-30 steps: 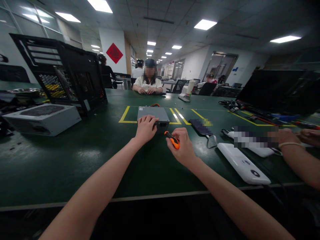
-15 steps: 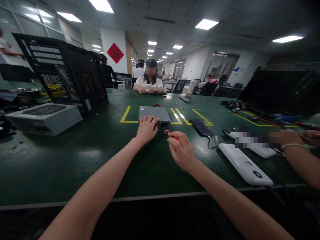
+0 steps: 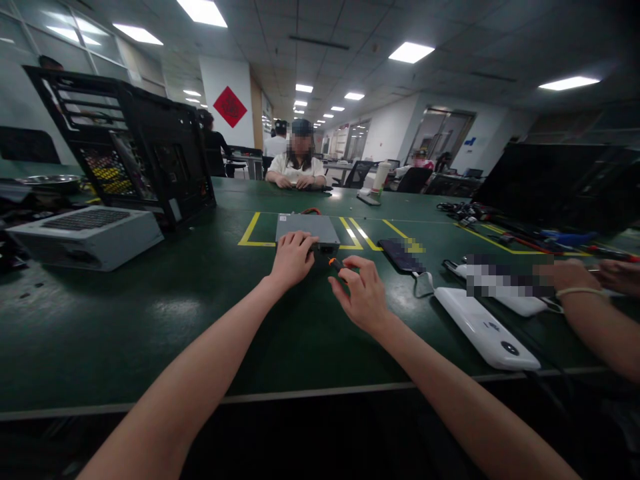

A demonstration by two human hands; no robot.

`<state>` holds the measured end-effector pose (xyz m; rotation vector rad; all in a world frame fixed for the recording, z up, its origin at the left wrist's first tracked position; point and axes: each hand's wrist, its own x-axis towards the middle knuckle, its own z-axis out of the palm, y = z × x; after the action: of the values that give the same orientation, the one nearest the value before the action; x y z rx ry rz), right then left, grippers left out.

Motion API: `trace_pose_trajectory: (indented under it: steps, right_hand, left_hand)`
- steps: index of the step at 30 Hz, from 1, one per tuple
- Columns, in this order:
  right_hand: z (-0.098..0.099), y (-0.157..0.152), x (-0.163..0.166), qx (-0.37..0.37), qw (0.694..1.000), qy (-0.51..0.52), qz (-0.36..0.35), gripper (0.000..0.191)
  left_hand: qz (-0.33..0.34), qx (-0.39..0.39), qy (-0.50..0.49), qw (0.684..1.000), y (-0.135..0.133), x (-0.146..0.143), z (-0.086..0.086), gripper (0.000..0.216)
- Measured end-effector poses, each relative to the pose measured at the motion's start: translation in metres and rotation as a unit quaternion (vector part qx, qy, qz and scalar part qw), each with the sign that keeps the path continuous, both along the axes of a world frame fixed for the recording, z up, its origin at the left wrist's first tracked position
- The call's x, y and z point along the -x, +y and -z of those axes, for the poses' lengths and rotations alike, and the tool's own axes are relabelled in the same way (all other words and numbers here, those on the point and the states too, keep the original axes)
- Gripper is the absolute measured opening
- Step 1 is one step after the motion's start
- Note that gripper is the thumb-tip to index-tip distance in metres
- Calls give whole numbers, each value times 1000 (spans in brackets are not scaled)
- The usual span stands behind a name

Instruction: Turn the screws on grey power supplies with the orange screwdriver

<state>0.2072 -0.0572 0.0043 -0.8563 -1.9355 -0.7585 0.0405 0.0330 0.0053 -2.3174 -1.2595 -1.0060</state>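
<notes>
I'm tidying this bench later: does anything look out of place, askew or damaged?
Nothing looks spilled or broken. The grey box, under the left hand while the right hand holds a screwdriver to it, sits across the near yellow line. The white device lies aslant, one end near the edge of the table.

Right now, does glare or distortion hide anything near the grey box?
Head view: glare sheens the dark green table left of the left hand, not the flat grey metal box; edges bow; the orange-handled screwdriver is mostly hidden by the right hand.
</notes>
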Motion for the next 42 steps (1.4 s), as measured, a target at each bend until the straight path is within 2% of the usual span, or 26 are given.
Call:
trace_pose_trajectory:
  steps: [4,9,14,18,22,27,32,37,42]
  right_hand:
    - [1,0,0,6,999,-17,-42,29]
    - [0,-3,0,19,1000,-16,-1,20]
    - [0,-5,0,53,997,-4,-47,29]
    - [-2,-7,1,46,999,-8,-18,19]
    - [-2,-8,2,55,998,-10,-41,25]
    - [-3,-7,2,60,998,-19,-28,15]
    - [-1,-6,2,58,996,-3,-65,26]
    - [0,-6,-1,65,997,36,-4,14]
    - [1,-6,-1,57,997,26,-42,26]
  left_hand:
    - [2,1,-1,1000,0,0,1,35]
    - [0,-1,-1,1000,0,0,-1,35]
    - [-1,3,1,1000,0,0,-1,36]
    - [1,3,-2,1000,0,0,0,36]
    - [1,5,-2,1000,0,0,0,36]
    - [-1,5,-5,1000,0,0,0,36]
    - [5,2,-6,1000,-1,0,-1,35]
    - [2,9,-11,1000,-2,0,-2,35]
    - [0,6,-9,1000,-1,0,-1,35]
